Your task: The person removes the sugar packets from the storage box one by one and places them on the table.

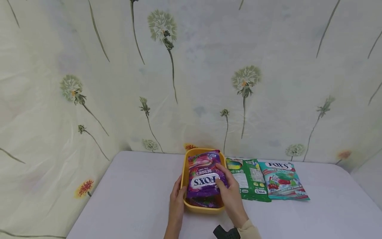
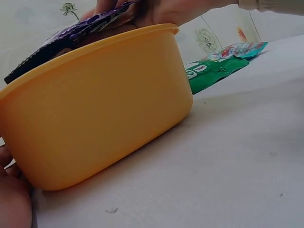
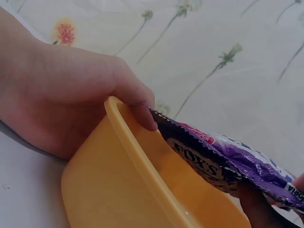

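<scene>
A yellow plastic tub (image 1: 206,210) stands on the white-covered table. My left hand (image 1: 176,202) grips its left side; the right wrist view shows the thumb (image 3: 137,99) hooked over the rim and the fingers outside. Between thumb and fingers my right hand (image 1: 231,194) holds a purple FOX'S Berries candy bag (image 1: 203,171) at its right edge. This bag lies tilted over the tub's opening, its lettering upside down in the head view. Beneath it, another dark purple candy bag (image 1: 204,201) is partly visible inside the tub; the rest of the interior is hidden.
Right of the tub lies a green candy bag (image 1: 253,179), back side up. Beside it a teal FOX'S mint candy bag (image 1: 285,182) touches or overlaps its edge. A flower-printed curtain (image 1: 203,83) hangs behind the table's back edge. A black device (image 1: 225,232) sits by the right wrist.
</scene>
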`<state>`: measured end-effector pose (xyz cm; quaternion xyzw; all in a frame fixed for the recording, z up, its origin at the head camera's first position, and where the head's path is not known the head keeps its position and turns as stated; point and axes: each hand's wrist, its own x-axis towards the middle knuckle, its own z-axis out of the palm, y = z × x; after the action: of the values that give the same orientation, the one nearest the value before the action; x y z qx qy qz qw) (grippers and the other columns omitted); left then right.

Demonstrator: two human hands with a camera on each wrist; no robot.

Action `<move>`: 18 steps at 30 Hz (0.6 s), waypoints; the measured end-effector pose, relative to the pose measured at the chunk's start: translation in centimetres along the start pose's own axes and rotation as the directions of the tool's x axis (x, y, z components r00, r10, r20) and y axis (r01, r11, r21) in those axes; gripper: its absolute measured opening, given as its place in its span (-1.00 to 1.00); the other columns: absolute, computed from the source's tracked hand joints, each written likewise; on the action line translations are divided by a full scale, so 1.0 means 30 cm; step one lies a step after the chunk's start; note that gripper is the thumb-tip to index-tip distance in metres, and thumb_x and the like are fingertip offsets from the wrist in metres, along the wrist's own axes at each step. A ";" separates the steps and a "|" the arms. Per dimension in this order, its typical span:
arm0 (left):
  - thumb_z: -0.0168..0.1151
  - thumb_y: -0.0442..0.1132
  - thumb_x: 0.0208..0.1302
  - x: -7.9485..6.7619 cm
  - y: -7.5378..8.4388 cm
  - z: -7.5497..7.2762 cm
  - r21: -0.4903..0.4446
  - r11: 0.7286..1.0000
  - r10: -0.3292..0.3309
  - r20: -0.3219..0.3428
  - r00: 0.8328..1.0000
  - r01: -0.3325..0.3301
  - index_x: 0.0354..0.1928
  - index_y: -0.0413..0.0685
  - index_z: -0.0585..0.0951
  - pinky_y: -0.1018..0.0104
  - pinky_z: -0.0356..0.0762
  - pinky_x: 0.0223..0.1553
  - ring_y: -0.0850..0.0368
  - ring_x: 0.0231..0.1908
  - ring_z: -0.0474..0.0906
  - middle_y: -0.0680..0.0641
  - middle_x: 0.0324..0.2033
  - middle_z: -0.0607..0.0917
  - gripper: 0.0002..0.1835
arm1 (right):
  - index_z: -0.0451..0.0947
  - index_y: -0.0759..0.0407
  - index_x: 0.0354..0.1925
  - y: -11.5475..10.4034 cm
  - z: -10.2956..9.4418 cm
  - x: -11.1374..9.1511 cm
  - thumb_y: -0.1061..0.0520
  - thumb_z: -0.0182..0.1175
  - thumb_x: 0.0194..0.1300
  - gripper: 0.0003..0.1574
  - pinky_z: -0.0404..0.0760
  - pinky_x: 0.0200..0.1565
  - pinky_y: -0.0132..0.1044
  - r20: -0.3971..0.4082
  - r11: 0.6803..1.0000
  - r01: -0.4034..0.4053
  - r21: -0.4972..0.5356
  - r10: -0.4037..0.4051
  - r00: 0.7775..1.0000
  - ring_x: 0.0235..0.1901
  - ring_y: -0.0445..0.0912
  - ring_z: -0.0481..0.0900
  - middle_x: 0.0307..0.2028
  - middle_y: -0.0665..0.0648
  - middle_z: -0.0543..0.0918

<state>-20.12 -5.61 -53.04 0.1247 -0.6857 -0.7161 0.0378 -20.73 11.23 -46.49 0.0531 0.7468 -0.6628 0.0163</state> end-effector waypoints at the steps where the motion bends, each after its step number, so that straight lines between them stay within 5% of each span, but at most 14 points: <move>1: -0.09 -0.16 0.38 0.000 -0.001 -0.001 0.000 1.000 0.007 0.003 1.000 -0.007 0.36 0.21 0.29 -0.09 0.06 0.41 -0.06 0.44 0.08 -0.01 0.40 0.27 -0.49 | 0.25 -0.46 0.26 0.000 -0.005 -0.003 0.14 -0.05 0.42 -0.41 0.40 0.24 0.11 -0.003 1.000 0.001 0.001 -0.001 1.000 0.35 0.16 0.21 0.43 0.05 0.11; 11: -0.08 -0.13 0.39 -0.012 0.008 -0.011 0.000 0.999 0.040 0.027 0.999 -0.040 0.37 0.19 0.28 -0.09 0.05 0.42 -0.07 0.44 0.07 -0.01 0.40 0.27 -0.49 | 0.24 -0.38 0.30 0.011 -0.067 -0.040 0.17 -0.06 0.42 -0.40 0.30 0.31 0.08 -0.017 0.999 -0.018 0.032 0.019 1.000 0.43 0.14 0.05 0.47 0.03 0.03; 18: -0.08 -0.15 0.38 -0.008 0.004 -0.004 -0.005 1.000 0.030 0.028 0.999 -0.029 0.38 0.19 0.27 -0.09 0.03 0.42 -0.07 0.44 0.06 -0.01 0.41 0.27 -0.49 | 0.26 -0.43 0.27 0.042 -0.117 -0.076 0.21 -0.13 0.42 -0.38 0.42 0.24 -0.09 -0.021 0.992 -0.065 0.104 0.068 0.997 0.40 0.04 0.15 0.47 -0.04 0.01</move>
<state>-19.88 -5.68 -52.91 0.1046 -0.6864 -0.7186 0.0392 -18.18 14.72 -47.11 0.0871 0.7096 -0.6987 0.0265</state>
